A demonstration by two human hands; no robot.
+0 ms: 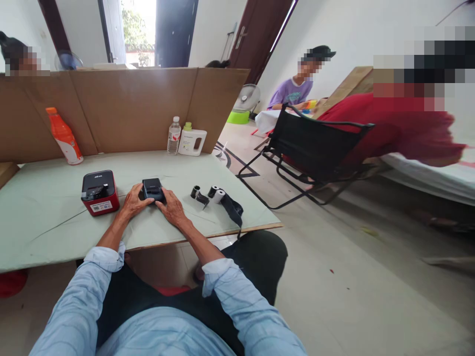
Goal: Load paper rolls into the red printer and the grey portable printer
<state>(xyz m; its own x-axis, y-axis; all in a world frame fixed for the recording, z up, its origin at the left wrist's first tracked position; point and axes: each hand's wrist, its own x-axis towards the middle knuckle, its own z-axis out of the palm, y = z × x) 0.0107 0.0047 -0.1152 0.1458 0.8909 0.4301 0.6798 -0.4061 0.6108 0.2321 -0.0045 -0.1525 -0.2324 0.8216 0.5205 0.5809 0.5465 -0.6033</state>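
A small dark box-like device (152, 189) rests on or just above the table, gripped between my two hands; its exact kind does not show. My left hand (132, 201) is closed on its left side, with the thumb along the near edge. At its right side my right hand (171, 207) is closed the same way. To the left of my hands stands a red-and-black box-shaped machine (99, 193) with a white label on its front. On my right lie a small black roll (195, 191), a white roll (218, 196) and a loose strip of black ribbon (232, 211).
A cardboard screen (141, 111) closes off the table's far side. Before it stand an orange bottle (65, 136), a clear bottle (173, 136) and a white jug (192, 141). A black folding chair (315, 143) holds a person in red (401, 126); another person in purple (291, 94) sits beyond.
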